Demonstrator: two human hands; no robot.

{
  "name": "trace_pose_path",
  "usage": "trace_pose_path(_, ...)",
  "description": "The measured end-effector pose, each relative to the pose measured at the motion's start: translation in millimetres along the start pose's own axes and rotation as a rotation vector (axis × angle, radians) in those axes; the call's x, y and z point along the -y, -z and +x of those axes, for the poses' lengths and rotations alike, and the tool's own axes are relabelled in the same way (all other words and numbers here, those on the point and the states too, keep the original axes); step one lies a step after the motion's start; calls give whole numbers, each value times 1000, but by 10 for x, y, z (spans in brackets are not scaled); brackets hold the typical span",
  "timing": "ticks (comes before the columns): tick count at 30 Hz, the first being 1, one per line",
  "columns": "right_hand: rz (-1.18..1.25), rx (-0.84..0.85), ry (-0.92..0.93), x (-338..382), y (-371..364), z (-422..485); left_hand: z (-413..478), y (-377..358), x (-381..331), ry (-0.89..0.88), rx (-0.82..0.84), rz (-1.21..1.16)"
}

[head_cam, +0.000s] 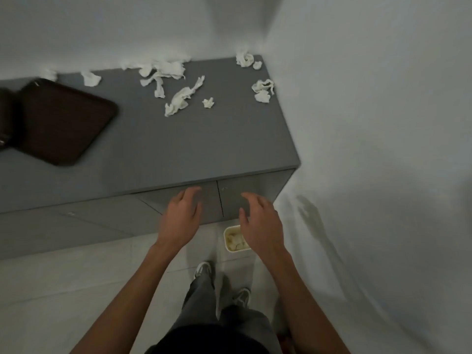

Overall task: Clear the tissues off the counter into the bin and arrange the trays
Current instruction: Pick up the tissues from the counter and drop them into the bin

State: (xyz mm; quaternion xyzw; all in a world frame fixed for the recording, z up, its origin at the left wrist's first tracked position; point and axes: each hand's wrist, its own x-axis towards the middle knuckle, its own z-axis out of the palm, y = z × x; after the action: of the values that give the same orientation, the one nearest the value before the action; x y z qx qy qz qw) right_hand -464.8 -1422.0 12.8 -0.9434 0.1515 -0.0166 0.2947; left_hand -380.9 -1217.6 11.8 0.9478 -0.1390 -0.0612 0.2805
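Observation:
Several crumpled white tissues lie along the back of the grey counter [158, 149]: a long twisted one [180, 98], a heap near the wall [163, 69], a small ball [208, 102], and clumps at the right end [263, 90]. A dark brown tray [63, 121] lies askew at the left, and the edge of another tray [5, 121] shows at the frame's border. A small cream bin [231, 238] stands on the floor below, with tissues inside. My left hand [182, 218] and my right hand [260, 223] hover in front of the cabinet doors, fingers relaxed and holding nothing.
White walls close in behind the counter and on the right, forming a corner. The cabinet doors [204, 203] are closed below the counter's front edge. My feet in sneakers [203, 269] stand on the pale tiled floor beside the bin.

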Motion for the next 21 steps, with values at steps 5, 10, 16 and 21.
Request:
trace_pose_path(5, 58, -75, 83, 301, 73, 318, 172, 318, 210, 20, -99, -48)
trace_pose_path(10, 18, 9, 60, 510, -17, 856, 638, 504, 488, 44, -111, -34)
trace_pose_path(16, -32, 64, 39, 753, -206, 1649, 1611, 706, 849, 52, -42, -28)
trace_pose_path(21, -45, 98, 4, 1009, -360, 2241, 2537, 885, 1014, -20, 51, 1)
